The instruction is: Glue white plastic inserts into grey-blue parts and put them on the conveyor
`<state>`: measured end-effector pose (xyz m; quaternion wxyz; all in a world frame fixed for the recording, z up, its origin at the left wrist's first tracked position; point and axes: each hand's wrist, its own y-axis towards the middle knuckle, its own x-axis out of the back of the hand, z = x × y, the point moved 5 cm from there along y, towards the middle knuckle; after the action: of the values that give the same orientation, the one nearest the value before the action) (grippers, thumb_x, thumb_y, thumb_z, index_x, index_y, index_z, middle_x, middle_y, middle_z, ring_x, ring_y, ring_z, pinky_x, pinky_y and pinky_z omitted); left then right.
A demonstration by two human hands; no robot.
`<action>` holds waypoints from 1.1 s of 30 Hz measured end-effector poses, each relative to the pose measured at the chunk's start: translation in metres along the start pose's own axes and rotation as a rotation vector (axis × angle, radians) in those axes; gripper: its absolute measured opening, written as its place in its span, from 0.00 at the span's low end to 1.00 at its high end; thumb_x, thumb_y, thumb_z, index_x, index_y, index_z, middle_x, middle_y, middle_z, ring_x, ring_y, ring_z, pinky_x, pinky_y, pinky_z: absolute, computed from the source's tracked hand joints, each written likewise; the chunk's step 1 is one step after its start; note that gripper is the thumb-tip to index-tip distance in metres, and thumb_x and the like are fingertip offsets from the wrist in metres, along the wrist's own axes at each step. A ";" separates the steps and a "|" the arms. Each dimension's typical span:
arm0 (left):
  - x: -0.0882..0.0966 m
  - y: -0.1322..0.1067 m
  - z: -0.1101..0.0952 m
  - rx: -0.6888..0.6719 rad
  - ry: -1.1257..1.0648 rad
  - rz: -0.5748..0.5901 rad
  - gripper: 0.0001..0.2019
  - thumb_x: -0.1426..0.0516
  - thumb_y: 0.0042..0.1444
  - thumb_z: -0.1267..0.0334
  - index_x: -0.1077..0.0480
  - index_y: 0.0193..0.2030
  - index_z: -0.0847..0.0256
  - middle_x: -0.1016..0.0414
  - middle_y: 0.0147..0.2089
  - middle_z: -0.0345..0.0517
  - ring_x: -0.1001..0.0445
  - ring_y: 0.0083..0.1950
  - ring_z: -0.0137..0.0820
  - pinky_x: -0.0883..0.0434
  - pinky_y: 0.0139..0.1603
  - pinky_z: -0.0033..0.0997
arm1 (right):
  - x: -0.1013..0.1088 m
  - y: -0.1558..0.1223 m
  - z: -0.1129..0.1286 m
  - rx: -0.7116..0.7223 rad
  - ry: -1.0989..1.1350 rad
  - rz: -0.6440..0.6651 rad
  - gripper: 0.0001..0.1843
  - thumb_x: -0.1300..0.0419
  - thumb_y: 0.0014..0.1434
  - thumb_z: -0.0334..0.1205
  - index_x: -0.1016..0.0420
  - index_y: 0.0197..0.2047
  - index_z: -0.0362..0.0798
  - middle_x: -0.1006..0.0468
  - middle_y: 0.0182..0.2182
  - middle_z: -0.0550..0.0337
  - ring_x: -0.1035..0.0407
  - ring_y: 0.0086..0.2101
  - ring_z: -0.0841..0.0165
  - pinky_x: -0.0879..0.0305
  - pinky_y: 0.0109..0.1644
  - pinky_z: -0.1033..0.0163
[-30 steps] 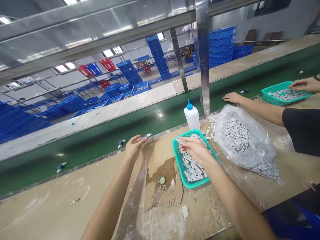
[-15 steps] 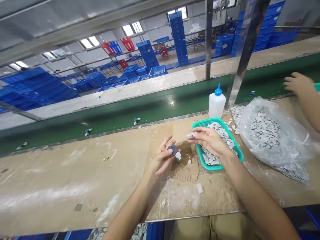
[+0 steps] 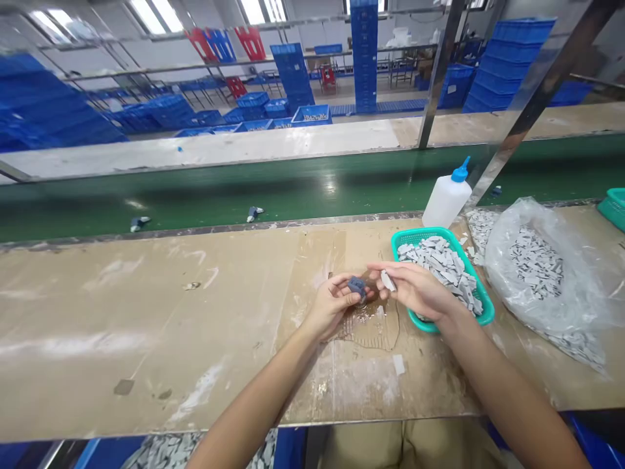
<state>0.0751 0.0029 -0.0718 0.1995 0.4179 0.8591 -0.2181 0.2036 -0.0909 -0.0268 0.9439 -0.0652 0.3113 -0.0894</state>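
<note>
Between the thumb and fingers of my left hand (image 3: 336,303) is a small dark blue-grey plastic part (image 3: 357,286). My right hand (image 3: 413,286) pinches a small light-grey plastic piece (image 3: 388,281) close to it. The two hands nearly meet above a wet brown patch of cardboard (image 3: 364,329). Just behind my right hand stands a green basket (image 3: 483,319) full of similar light-grey pieces (image 3: 442,260). A white squeeze bottle (image 3: 445,200) with a blue nozzle leans beyond the basket.
A clear plastic bag (image 3: 576,280) of grey pieces lies at the right. Behind the cardboard-covered bench (image 3: 146,312) runs a green conveyor belt (image 3: 293,185) carrying small assembled parts (image 3: 254,213). One metal post (image 3: 439,71) rises beyond the belt. Another green basket (image 3: 612,208) sits far right.
My hands have come closer together, and the dark part in my left hand has been turned. The co-worker's hand at the right has left view. The camera has tilted down.
</note>
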 end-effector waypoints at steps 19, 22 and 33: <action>0.032 0.014 -0.029 -0.259 -0.161 -0.219 0.21 0.26 0.36 0.64 0.25 0.39 0.62 0.21 0.35 0.42 0.22 0.38 0.29 0.29 0.51 0.32 | -0.012 -0.005 -0.005 0.349 -1.238 -0.234 0.17 0.42 0.62 0.37 0.20 0.53 0.54 0.19 0.40 0.55 0.26 0.39 0.63 0.28 0.46 0.57; 0.030 0.014 -0.030 -0.234 -0.177 -0.195 0.20 0.28 0.39 0.64 0.24 0.41 0.63 0.21 0.37 0.44 0.21 0.42 0.32 0.29 0.52 0.34 | -0.016 -0.003 -0.013 0.388 -1.391 -0.201 0.18 0.45 0.63 0.34 0.19 0.51 0.53 0.19 0.43 0.54 0.25 0.42 0.62 0.28 0.46 0.57; 0.030 0.013 -0.031 -0.245 -0.178 -0.095 0.19 0.27 0.41 0.60 0.22 0.40 0.62 0.21 0.38 0.45 0.21 0.41 0.34 0.27 0.53 0.41 | -0.013 -0.003 -0.034 0.333 -1.629 -0.067 0.17 0.45 0.67 0.42 0.22 0.55 0.52 0.18 0.34 0.55 0.24 0.32 0.64 0.31 0.36 0.62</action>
<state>0.0640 0.0455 -0.0648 0.3139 0.3282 0.8770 -0.1570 0.1721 -0.0933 -0.0460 0.8677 0.0218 -0.4888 -0.0872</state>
